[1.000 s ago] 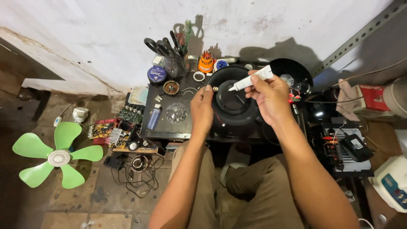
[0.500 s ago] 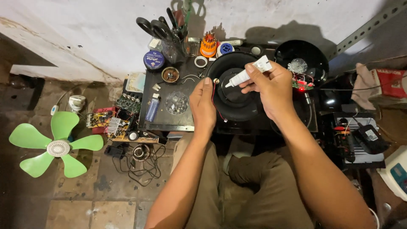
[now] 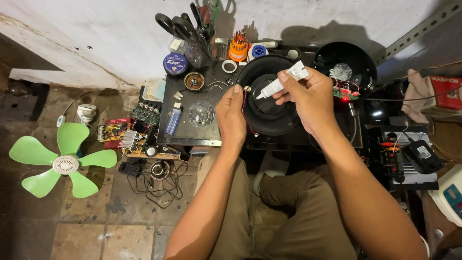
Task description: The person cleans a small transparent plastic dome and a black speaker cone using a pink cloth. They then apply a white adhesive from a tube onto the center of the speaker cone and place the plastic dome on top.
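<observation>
- Right hand (image 3: 313, 98): fingers closed round a white tube (image 3: 281, 82), nozzle tilted down-left over the black round housing (image 3: 269, 103) (at the tabletop's (image 3: 192, 135) right edge).
- Left hand (image 3: 232, 115): fingertips pinch a small metal part (image 3: 247, 88) at the housing's left rim.

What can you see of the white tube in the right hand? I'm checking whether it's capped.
The white tube is small, looks like soft plastic, with a flat crimped tail and a tapering nozzle. The right hand pinches its tail end between thumb and fingers. It lies tilted, nozzle pointing down-left over the round black housing, toward the left hand. Whether a cap is on is too small to tell.
</observation>
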